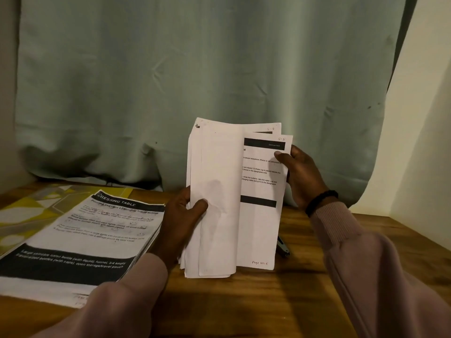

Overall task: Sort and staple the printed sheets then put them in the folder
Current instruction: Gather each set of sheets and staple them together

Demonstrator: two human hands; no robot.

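Fingers of both hands, left hand (pixel 184 213) and right hand (pixel 301 175), pinch creased white printed sheets (pixel 219 203) upright.

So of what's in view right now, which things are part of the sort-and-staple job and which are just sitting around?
Part of the job:
- sheaf of sheets, held upright by left hand and right hand
- printed stack lying flat on the table
- stapler, mostly hidden behind the sheaf
- yellow patterned folder under the stack, probably

Just there:
- green curtain
- wooden table
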